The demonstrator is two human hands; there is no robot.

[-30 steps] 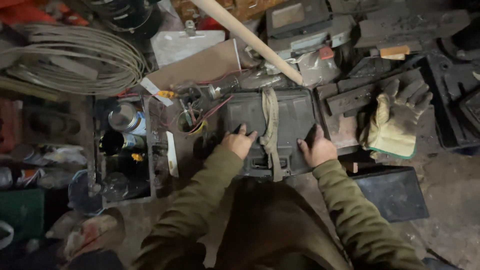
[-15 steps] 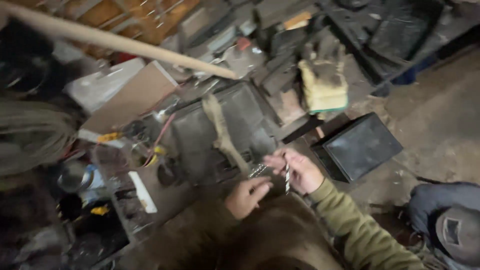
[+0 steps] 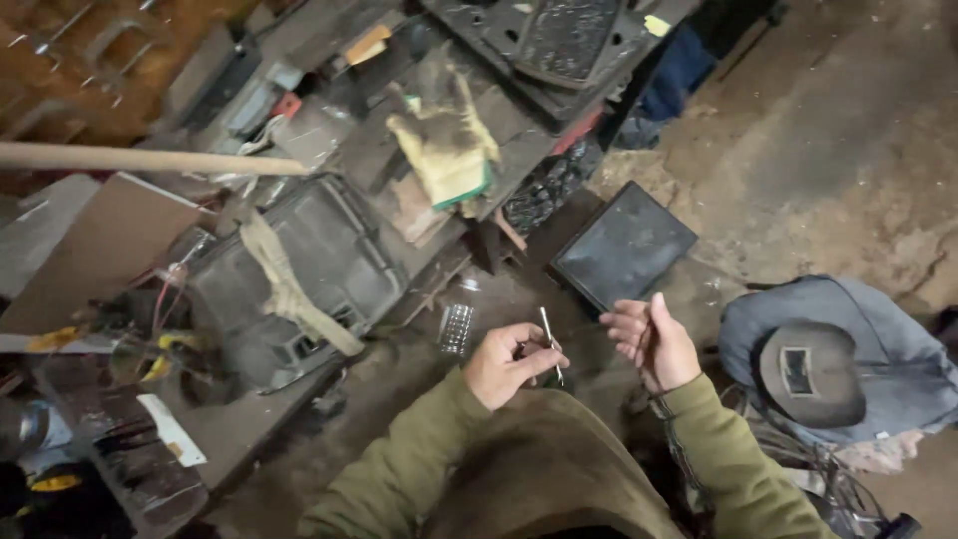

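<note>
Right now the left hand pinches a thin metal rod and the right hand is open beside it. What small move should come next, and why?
Probably bring the right hand over to take the free upper end of the rod. The left hand grips it only low down, between thumb and fingers, so the top stands unsupported, and the right palm is empty, open and close beside it.

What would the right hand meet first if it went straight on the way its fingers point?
Probably the flat black tray on the floor beyond the right hand; its fingers point up-left toward it, though depth is unclear.
</note>
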